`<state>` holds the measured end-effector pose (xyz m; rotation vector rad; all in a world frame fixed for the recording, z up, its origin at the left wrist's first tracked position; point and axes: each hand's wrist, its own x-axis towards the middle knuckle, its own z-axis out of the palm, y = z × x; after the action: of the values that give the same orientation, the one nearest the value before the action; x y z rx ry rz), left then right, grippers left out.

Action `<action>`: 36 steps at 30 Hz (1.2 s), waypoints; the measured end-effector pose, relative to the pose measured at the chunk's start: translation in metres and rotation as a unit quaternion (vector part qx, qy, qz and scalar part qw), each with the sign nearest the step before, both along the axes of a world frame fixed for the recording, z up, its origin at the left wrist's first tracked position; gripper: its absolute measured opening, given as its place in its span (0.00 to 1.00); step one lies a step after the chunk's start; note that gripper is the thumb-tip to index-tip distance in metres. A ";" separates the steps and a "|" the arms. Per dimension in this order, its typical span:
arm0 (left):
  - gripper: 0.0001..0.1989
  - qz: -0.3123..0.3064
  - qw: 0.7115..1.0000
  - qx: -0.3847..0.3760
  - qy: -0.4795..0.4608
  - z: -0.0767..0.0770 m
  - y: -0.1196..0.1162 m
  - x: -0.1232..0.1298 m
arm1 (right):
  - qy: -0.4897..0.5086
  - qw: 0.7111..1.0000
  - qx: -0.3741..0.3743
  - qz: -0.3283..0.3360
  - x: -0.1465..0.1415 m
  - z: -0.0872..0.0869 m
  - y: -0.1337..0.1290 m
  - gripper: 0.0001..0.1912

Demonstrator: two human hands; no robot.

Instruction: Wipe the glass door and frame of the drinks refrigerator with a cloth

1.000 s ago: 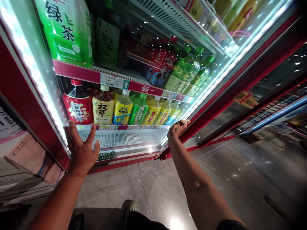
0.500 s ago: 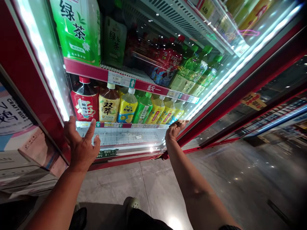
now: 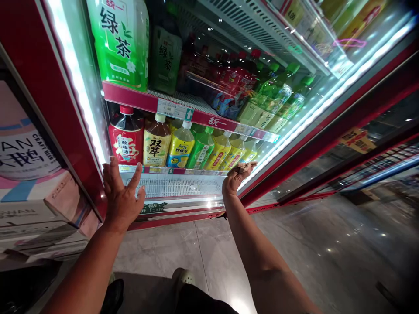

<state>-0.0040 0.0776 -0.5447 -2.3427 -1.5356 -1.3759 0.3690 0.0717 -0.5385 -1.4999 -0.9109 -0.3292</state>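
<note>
Bottles (image 3: 180, 148), glossy, round-shouldered, probably plastic; left hand (image 3: 122, 203) spread nearby

the green bottle (image 3: 119, 48) reads 统一 绿茶; the price tag (image 3: 172, 109), 4.00; the red shelf strip (image 3: 214, 122), 统一; the red-labelled bottle (image 3: 126, 141), 酸梅汤; the cream-labelled bottle (image 3: 156, 144), 双萃; the yellow-labelled bottle (image 3: 180, 146), 柠檬水; the carton (image 3: 26, 152), craft beer.

This is a shop: in the middle, a lighted drinks cooler (image 3: 57, 109) carries price labels (image 3: 167, 109), and at left stand beer cartons (image 3: 24, 213).
</note>
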 end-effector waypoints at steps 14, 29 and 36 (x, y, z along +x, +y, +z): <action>0.48 -0.015 0.999 0.032 -0.004 -0.003 0.004 -0.003 | -0.176 0.978 0.075 -0.082 -0.008 -0.035 0.006 0.38; 0.45 -0.021 0.998 0.055 -0.008 -0.002 0.004 -0.003 | -0.312 0.948 -0.004 -0.061 -0.028 -0.040 0.002 0.33; 0.39 -0.021 0.998 0.057 -0.007 0.001 0.002 -0.003 | -0.329 0.943 0.006 -0.058 -0.040 -0.036 0.007 0.33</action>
<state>-0.0074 0.0799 -0.5438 -2.3162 -1.3793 -1.4499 0.3291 0.0786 -0.5748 -1.4520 -1.3362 -0.9605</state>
